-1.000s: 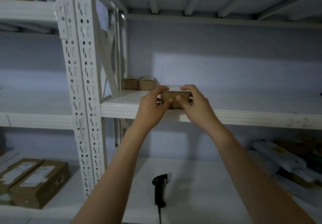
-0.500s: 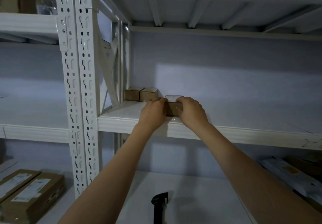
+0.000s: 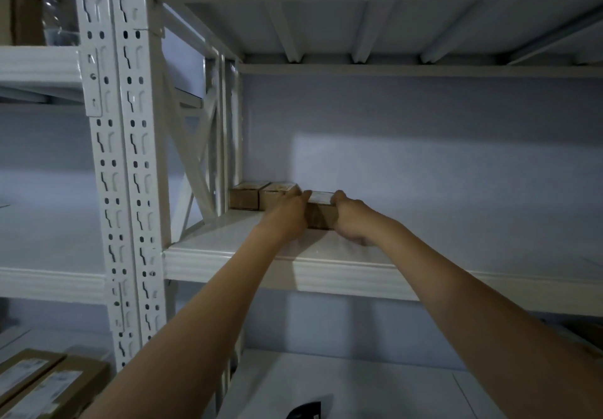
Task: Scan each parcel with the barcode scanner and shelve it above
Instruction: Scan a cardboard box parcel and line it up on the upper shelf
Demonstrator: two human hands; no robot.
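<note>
A small brown cardboard parcel with a white label on top rests on the white upper shelf. My left hand grips its left side and my right hand grips its right side. Two more small brown parcels stand side by side at the back left of that shelf, just left of the held one. The black barcode scanner lies on the lower shelf, only its top showing at the bottom edge.
A perforated white upright stands at the left. Flat brown boxes with white labels lie on the lower left shelf. Another shelf's ribbed underside hangs overhead. The upper shelf stretches to the right.
Both hands have pushed the parcel from the shelf's front edge deeper towards the back wall, next to the two parcels there. The view has tilted upwards.
</note>
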